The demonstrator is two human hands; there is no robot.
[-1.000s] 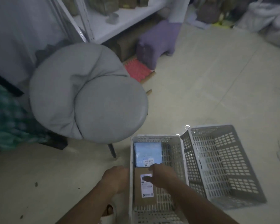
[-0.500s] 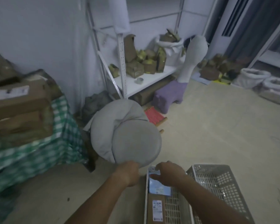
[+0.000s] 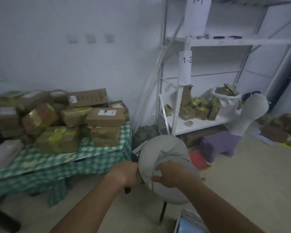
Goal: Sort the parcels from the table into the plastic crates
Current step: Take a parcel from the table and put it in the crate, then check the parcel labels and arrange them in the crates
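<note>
A pile of brown cardboard parcels [image 3: 60, 121] lies on the table with a green checked cloth [image 3: 91, 158] at the left. Only a corner of a white plastic crate [image 3: 177, 224] shows at the bottom edge, with a light blue parcel [image 3: 188, 227] inside it. My left hand [image 3: 124, 174] is raised in front of me with loosely curled fingers and holds nothing. My right hand [image 3: 171, 175] is beside it, fingers relaxed and apart, also holding nothing. Both hands are in front of the grey stool, between the crate and the table.
A grey cushioned stool [image 3: 165, 148] stands just behind my hands. A white metal shelf unit [image 3: 191, 125] with more boxes stands at the back right. Beside it are a purple step stool [image 3: 218, 147] and a grey mannequin head [image 3: 252, 113].
The view has swung up from the crates to the table and shelf. Both hands have left the crate, where the brown parcel stayed, and risen in front of the stool.
</note>
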